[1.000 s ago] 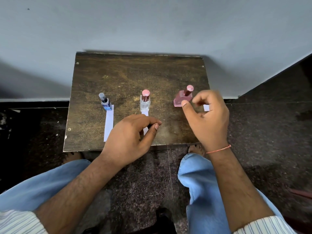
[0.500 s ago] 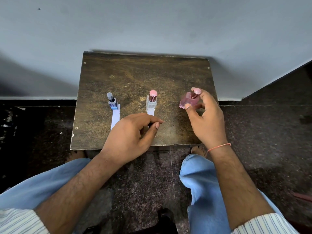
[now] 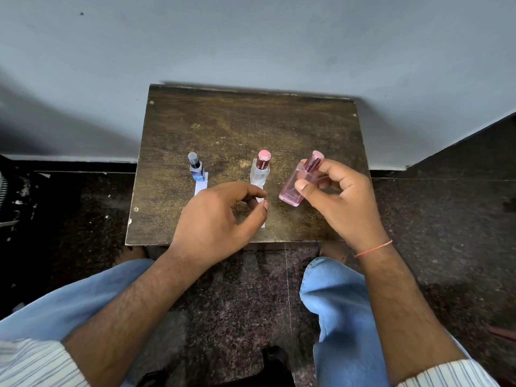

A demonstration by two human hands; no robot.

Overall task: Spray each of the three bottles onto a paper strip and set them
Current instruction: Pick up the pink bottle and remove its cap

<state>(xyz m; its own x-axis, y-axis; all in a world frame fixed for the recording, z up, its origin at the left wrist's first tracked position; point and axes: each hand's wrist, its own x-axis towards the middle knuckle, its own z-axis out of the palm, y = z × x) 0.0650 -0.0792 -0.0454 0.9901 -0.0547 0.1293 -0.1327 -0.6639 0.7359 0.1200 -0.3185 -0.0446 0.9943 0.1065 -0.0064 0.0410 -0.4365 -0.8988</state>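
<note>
The person is wearing light blue jeans (image 3: pixel 337 303) and a white shirt with thin dark stripes, its sleeves (image 3: pixel 30 364) ending above the forearms. A thin red-orange thread (image 3: pixel 372 248) is circling the right wrist.

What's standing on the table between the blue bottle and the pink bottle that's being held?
In the head view, the clear bottle with a pink cap stands between the blue bottle and the pink bottle.

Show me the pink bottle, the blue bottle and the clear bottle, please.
pink bottle (image 3: pixel 293 191), head view, on its glass body.
blue bottle (image 3: pixel 197 172), head view, on its body.
clear bottle (image 3: pixel 259 174), head view, on its glass body.
</note>
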